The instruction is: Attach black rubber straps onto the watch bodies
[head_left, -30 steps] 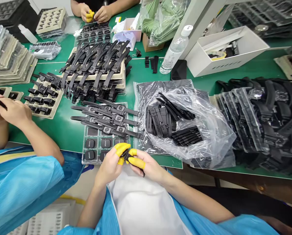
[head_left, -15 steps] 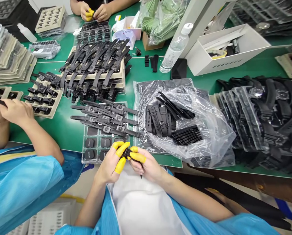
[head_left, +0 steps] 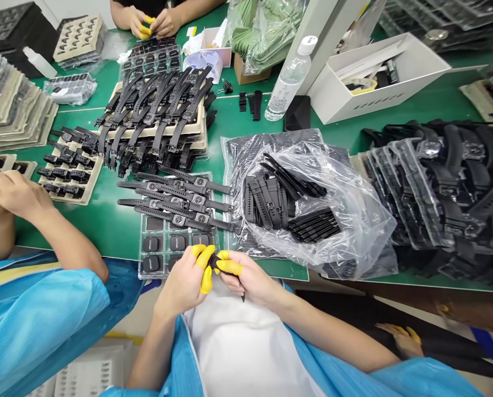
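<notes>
My left hand [head_left: 192,275] and my right hand [head_left: 243,274], both with yellow finger covers, are closed round a small black watch part [head_left: 214,262] in front of my chest. A dark strap end points down below my right fingers. Just beyond my hands lies a clear tray [head_left: 160,242] of square black watch faces, with strapped watches [head_left: 180,201] laid across its far half. To the right of it, an open plastic bag [head_left: 354,231] holds loose black straps [head_left: 267,201].
A stack of trays with watches [head_left: 155,116] stands behind. A water bottle [head_left: 290,80], a phone [head_left: 297,113] and a white box [head_left: 381,82] are farther back. Trays of watches [head_left: 457,193] fill the right. Co-workers' hands [head_left: 21,193] show at left, far side and lower right.
The view has shifted slightly. My hands remain together on the watch part, with the left fingers turned a little. At lower right, another person's hand shows more fully.
</notes>
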### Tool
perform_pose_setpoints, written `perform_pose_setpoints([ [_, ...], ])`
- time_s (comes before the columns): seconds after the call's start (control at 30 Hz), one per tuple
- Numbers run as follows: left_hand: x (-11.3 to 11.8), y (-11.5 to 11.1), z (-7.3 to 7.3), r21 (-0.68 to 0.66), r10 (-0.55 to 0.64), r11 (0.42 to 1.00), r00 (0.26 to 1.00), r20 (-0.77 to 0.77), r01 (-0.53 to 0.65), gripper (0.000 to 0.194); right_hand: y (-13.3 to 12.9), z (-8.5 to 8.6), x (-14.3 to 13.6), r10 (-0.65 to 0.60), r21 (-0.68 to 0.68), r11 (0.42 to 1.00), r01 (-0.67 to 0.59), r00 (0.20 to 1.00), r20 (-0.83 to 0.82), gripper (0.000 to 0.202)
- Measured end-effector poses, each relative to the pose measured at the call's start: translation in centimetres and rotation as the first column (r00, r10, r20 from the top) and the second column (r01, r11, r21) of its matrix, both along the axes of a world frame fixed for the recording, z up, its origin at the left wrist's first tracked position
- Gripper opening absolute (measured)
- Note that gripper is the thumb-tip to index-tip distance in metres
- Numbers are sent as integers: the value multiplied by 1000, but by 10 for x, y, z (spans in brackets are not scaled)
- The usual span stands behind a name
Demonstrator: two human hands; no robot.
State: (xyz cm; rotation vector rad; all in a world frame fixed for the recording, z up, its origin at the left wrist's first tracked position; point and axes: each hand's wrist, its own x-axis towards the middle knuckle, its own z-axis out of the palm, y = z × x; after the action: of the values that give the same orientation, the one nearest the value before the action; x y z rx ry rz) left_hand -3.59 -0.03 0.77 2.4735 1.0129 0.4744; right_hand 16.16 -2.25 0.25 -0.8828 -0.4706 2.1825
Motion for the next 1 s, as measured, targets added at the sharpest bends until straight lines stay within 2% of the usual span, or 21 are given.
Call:
perform_pose_setpoints([
  [0.13,0,-2,-4,44,2,999,1000,-9,-2,53,0,0,0,18,14,1000,-18,1000,14,35],
  [0.27,-4,1,-2,-62,-35,997,991,129,43,54,-2,-3,0,25,61,998,-26,1000,18,34],
  [0.37,-6,0,-6,-158,37,987,971,236,1,52,-2,-4,1,-5,111,994,3,1000,22,36],
  [0.43,-3,-2,-14,-211,154,974,924,349,-83,43,-1,-3,1,-27,168,986,17,998,58,39],
  [0.47,-1,-4,-19,-239,230,961,878,420,-137,34,0,-2,1,-31,199,980,14,996,86,41],
  [0.53,7,-7,-25,-329,369,921,734,570,-207,18,1,0,0,3,226,974,-30,993,117,45],
  [0.6,13,-7,-25,-473,493,860,557,668,-194,23,1,0,2,92,191,976,-106,992,82,46],
  [0.67,14,-2,-18,-614,630,769,367,684,-176,29,1,-1,6,217,145,965,-220,975,35,45],
  [0.73,9,7,-6,-695,732,680,176,658,-234,31,1,-3,13,322,124,936,-329,944,76,43],
  [0.77,5,12,0,-711,758,644,108,644,-281,33,2,-4,17,338,119,928,-354,931,135,42],
  [0.8,1,15,5,-718,773,616,78,629,-324,33,2,-4,20,317,118,932,-344,927,199,41],
  [0.83,-1,17,8,-721,789,599,102,606,-347,33,2,-4,21,263,127,945,-301,931,251,42],
  [0.87,-2,17,10,-724,800,596,179,573,-346,31,3,-2,22,192,145,960,-239,940,282,43],
  [0.93,-1,13,7,-713,747,640,445,494,-284,29,3,2,19,63,193,974,-117,961,268,44],
  [1.0,5,7,0,-631,547,751,718,431,-194,35,3,6,14,22,227,971,-69,978,207,44],
])
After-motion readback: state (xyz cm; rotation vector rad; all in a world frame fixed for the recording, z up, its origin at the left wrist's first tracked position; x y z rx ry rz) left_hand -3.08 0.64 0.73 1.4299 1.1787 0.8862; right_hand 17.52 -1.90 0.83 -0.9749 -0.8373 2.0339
